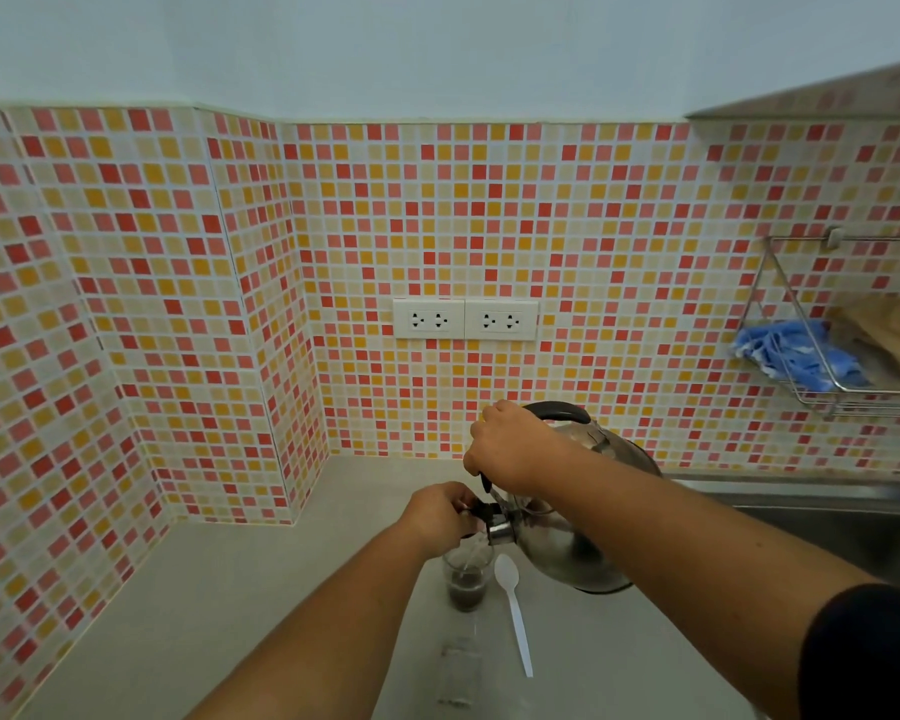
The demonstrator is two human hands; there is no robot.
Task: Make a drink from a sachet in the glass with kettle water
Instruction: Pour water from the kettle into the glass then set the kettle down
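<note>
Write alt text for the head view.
A right hand tilts a steel kettle over a glass of dark liquid, while the left hand holds the spout cap. A white spoon lies beside the glass on the counter.

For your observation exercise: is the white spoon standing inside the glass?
No, the white spoon lies flat on the counter beside the glass.

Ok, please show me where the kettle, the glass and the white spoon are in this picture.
kettle (567,553): head view, on its shiny steel body.
glass (466,589): head view, on the dark drink at its lower part.
white spoon (506,569): head view, on its bowl, right of the glass.
</note>
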